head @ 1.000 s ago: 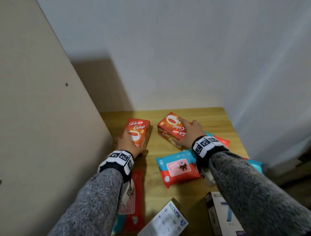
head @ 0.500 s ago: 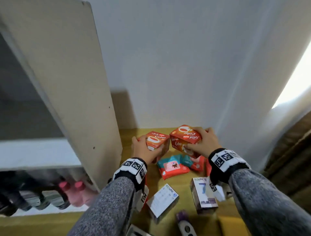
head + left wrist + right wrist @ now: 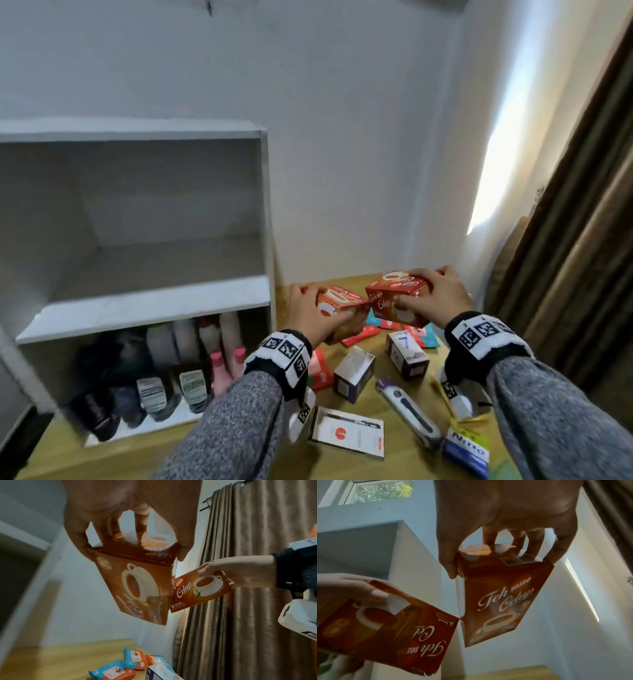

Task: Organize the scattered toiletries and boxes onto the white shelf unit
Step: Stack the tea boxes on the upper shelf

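Two red tea boxes are held in the air above the wooden floor. My left hand (image 3: 310, 313) grips one tea box (image 3: 342, 310) from above, fingers and thumb on opposite sides (image 3: 135, 584). My right hand (image 3: 435, 296) grips the second tea box (image 3: 399, 303), which hangs from its fingers (image 3: 498, 599). The two boxes nearly touch at their corners. The white shelf unit (image 3: 144, 308) stands to the left, its upper compartment bare, its lower one holding several bottles (image 3: 164, 387).
On the wooden floor (image 3: 376, 466) lie several wet-wipe packs (image 3: 421, 337), a few small white boxes (image 3: 354, 373), a thermometer-like device (image 3: 407, 411), a flat white box (image 3: 347, 435) and a blue Nitto pack (image 3: 467, 448). A brown curtain (image 3: 565, 240) hangs at the right.
Both hands have lifted the tea boxes off the floor and brought them close together. The head view has pulled back and up, revealing the shelf unit.
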Tool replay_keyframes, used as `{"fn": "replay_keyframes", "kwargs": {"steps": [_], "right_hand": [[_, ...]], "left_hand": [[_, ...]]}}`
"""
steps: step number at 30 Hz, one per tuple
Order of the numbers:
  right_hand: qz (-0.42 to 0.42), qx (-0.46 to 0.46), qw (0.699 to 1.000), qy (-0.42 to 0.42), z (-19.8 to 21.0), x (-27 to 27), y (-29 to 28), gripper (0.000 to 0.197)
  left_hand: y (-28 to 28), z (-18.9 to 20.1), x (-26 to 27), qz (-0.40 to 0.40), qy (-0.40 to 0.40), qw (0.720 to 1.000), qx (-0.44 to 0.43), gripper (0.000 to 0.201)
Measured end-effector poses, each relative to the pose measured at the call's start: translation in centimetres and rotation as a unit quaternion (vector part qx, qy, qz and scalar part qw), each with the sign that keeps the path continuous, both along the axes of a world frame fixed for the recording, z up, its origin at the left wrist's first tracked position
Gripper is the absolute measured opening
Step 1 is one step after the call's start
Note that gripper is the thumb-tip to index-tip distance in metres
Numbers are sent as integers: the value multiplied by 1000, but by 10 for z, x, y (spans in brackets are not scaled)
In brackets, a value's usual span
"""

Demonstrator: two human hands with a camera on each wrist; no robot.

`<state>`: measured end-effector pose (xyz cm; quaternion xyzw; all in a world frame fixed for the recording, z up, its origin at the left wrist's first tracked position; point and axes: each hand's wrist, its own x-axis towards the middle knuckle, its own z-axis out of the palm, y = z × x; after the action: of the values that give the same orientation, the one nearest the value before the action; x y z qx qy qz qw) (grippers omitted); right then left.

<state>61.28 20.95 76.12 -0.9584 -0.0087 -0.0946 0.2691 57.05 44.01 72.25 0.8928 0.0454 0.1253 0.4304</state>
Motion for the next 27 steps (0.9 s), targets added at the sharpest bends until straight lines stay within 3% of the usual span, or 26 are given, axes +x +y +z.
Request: {"fn": "replay_keyframes", "kwargs": {"steps": [6,12,19,27], "right_hand": [[-13,21,1000,-18,6,-81,60,60],[59,33,997,-27,31,-118,141,56],[157,43,984,-65,61,-122,233,60],[228,26,971,-61,63,-109,294,58]], "left_hand": [[64,12,-74,-25,-42,999,-2,63],[154,35,-128,-7,-84,996,35,61],[243,56,-162,150,-159,975,27,56],[290,29,-152,319,-134,938,-16,58]]}}
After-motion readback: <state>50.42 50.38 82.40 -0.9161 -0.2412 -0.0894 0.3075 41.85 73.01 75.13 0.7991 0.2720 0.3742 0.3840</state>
